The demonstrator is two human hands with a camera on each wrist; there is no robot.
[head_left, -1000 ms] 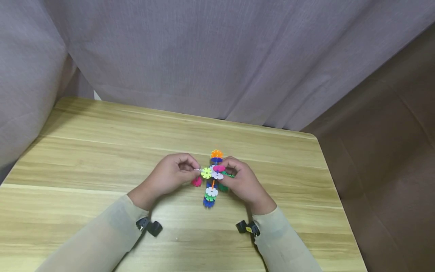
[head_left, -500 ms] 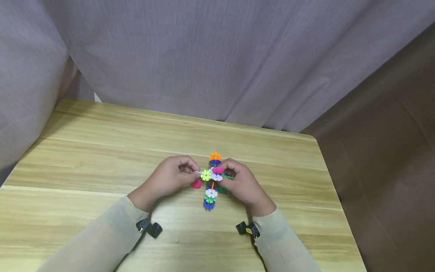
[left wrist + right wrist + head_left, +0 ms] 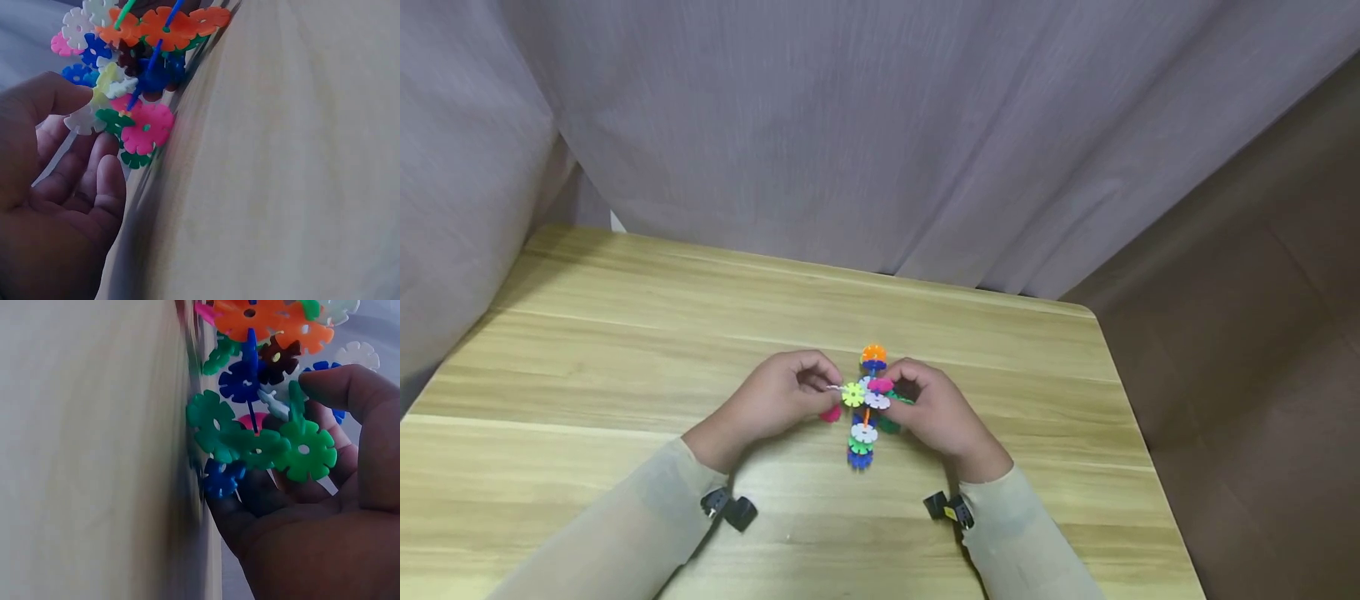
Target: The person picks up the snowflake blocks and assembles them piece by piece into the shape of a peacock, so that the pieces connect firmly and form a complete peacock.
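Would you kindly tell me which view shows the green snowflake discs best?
The right wrist view: the green discs fill the frame beside the right hand. The head view shows only a small green edge; the left wrist view, little green pieces.

right hand (image 3: 325,506), green discs (image 3: 256,444), table (image 3: 87,450)

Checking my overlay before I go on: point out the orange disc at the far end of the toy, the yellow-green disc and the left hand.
orange disc (image 3: 873,353), head view, middle of its face.
yellow-green disc (image 3: 852,394), head view, its hub.
left hand (image 3: 775,402), head view, back of the hand.
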